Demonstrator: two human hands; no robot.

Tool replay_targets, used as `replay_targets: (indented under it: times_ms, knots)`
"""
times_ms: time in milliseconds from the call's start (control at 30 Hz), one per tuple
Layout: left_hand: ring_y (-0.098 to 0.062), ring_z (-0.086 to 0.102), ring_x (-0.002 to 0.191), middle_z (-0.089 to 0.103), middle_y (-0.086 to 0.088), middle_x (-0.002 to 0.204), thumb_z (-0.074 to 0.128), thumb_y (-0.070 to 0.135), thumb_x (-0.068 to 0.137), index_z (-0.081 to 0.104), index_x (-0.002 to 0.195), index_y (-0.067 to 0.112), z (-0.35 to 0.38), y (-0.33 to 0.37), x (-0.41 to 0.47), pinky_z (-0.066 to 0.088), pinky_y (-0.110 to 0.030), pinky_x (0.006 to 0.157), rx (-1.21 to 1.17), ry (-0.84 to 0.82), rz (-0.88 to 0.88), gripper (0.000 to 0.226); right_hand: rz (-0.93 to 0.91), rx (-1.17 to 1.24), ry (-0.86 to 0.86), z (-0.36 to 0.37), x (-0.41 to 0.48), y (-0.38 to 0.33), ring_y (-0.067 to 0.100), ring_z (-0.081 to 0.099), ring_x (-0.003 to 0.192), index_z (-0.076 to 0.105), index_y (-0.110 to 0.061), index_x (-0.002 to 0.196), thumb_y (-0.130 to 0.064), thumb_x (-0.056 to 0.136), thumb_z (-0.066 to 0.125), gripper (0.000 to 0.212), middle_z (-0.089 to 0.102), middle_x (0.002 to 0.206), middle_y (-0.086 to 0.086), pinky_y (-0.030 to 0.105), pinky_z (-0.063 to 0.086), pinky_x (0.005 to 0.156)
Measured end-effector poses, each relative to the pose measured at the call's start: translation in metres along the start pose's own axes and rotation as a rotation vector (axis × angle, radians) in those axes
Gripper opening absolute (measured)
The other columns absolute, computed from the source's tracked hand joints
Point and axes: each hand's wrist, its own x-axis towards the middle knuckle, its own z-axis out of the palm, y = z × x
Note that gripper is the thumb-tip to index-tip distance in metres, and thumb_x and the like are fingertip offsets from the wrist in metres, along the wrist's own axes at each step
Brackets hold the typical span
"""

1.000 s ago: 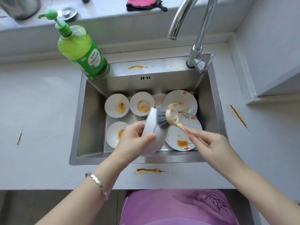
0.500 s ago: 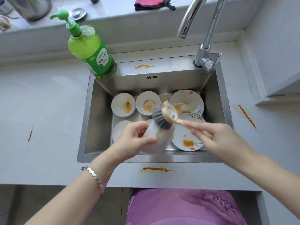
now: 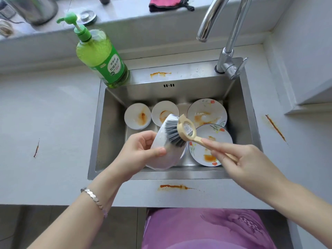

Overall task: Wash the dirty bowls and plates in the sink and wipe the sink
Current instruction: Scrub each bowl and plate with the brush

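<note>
L hand [image 3: 142, 151] grips tilted white bowl [image 3: 165, 157] over sink [image 3: 107, 141] front-centre, thumb clamped on its outside. Brush [image 3: 177, 131] bristles touch bowl. R hand [image 3: 239, 159] pinches handle over sink front-right. Best: turn bowl, firm short strokes, incl. rim.

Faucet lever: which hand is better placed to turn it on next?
Probably right. The faucet lever sits at the back right corner of the sink, on the side of the right hand, which holds only a brush. The left hand grips the bowl farther away.
</note>
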Motion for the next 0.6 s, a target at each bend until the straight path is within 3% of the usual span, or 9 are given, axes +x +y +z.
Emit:
replay_targets:
  times_ms: [133, 200, 233, 300, 367, 433, 467, 533, 600]
  knots:
    - [-0.006, 0.064, 0.066, 0.070, 0.006, 0.069, 0.072, 0.012, 0.063, 0.064, 0.082, 0.009, -0.001, 0.005, -0.002, 0.050, -0.017, 0.059, 0.042, -0.047, 0.014, 0.021, 0.205, -0.086, 0.038, -0.008, 0.019, 0.015, 0.000, 0.050, 0.048, 0.058, -0.050, 0.116, -0.026, 0.094, 0.049, 0.033, 0.058, 0.051, -0.022, 0.025, 0.036, 0.049]
    - [-0.006, 0.063, 0.067, 0.069, 0.006, 0.070, 0.069, 0.011, 0.065, 0.064, 0.082, 0.008, 0.000, 0.007, 0.001, 0.050, -0.017, 0.061, 0.056, -0.041, 0.021, 0.018, 0.184, -0.063, 0.032, -0.005, 0.018, 0.008, 0.001, 0.058, 0.056, 0.055, -0.060, 0.110, -0.027, 0.095, 0.049, 0.037, 0.069, 0.068, -0.012, 0.028, 0.045, 0.056]
    - [-0.007, 0.063, 0.068, 0.069, 0.005, 0.071, 0.068, 0.012, 0.066, 0.064, 0.083, 0.008, 0.000, 0.006, 0.004, 0.050, -0.018, 0.062, 0.073, -0.028, 0.024, 0.018, 0.144, -0.029, 0.025, -0.001, 0.014, 0.004, 0.008, 0.065, 0.072, 0.052, -0.068, 0.103, -0.027, 0.094, 0.049, 0.042, 0.072, 0.085, 0.000, 0.035, 0.053, 0.068]
    - [-0.011, 0.063, 0.073, 0.070, 0.003, 0.074, 0.068, 0.014, 0.066, 0.065, 0.086, 0.007, -0.002, 0.006, 0.007, 0.051, -0.021, 0.065, 0.094, 0.004, 0.028, 0.022, 0.066, 0.075, -0.005, 0.006, 0.006, -0.008, 0.029, 0.063, 0.097, 0.048, -0.074, 0.098, -0.026, 0.093, 0.050, 0.048, 0.069, 0.101, 0.012, 0.051, 0.051, 0.084]
    - [-0.012, 0.064, 0.074, 0.071, 0.002, 0.075, 0.068, 0.013, 0.066, 0.065, 0.088, 0.006, -0.003, 0.005, 0.007, 0.052, -0.023, 0.066, 0.062, 0.033, 0.038, 0.023, 0.070, 0.183, 0.026, 0.009, 0.011, -0.004, 0.015, 0.067, 0.076, 0.054, -0.066, 0.102, -0.024, 0.094, 0.050, 0.043, 0.073, 0.089, 0.000, 0.040, 0.053, 0.085]
    - [-0.011, 0.066, 0.073, 0.072, 0.002, 0.076, 0.067, 0.011, 0.067, 0.066, 0.089, 0.007, -0.002, 0.003, 0.006, 0.053, -0.021, 0.065, 0.004, 0.061, 0.054, 0.022, 0.163, 0.278, 0.095, 0.010, 0.022, 0.011, 0.007, 0.043, 0.049, 0.057, -0.052, 0.113, -0.022, 0.095, 0.049, 0.036, 0.054, 0.062, -0.008, 0.017, 0.044, 0.065]
    - [-0.011, 0.067, 0.073, 0.072, 0.002, 0.077, 0.067, 0.010, 0.068, 0.065, 0.089, 0.006, 0.000, 0.002, 0.004, 0.053, -0.020, 0.065, -0.023, 0.067, 0.060, 0.022, 0.235, 0.311, 0.110, 0.011, 0.025, 0.016, 0.010, 0.040, 0.052, 0.057, -0.044, 0.120, -0.021, 0.095, 0.050, 0.035, 0.048, 0.061, -0.004, 0.013, 0.039, 0.054]
    - [-0.012, 0.068, 0.074, 0.073, 0.000, 0.079, 0.067, 0.009, 0.069, 0.065, 0.091, 0.006, 0.004, 0.000, 0.003, 0.053, -0.020, 0.065, -0.094, 0.064, 0.056, 0.022, 0.356, 0.422, 0.105, 0.015, 0.027, 0.023, 0.017, 0.054, 0.060, 0.053, -0.034, 0.128, -0.019, 0.089, 0.061, 0.042, 0.055, 0.069, -0.002, 0.007, 0.036, 0.045]
    - [-0.014, 0.068, 0.077, 0.073, -0.003, 0.083, 0.078, 0.018, 0.067, 0.068, 0.091, 0.009, 0.007, -0.001, 0.004, 0.053, -0.021, 0.066, -0.169, 0.018, 0.034, 0.028, 0.391, 0.560, 0.029, 0.020, 0.029, 0.025, 0.003, 0.060, 0.066, 0.044, -0.040, 0.129, -0.023, 0.072, 0.080, 0.070, 0.065, 0.081, -0.004, 0.009, 0.039, 0.052]
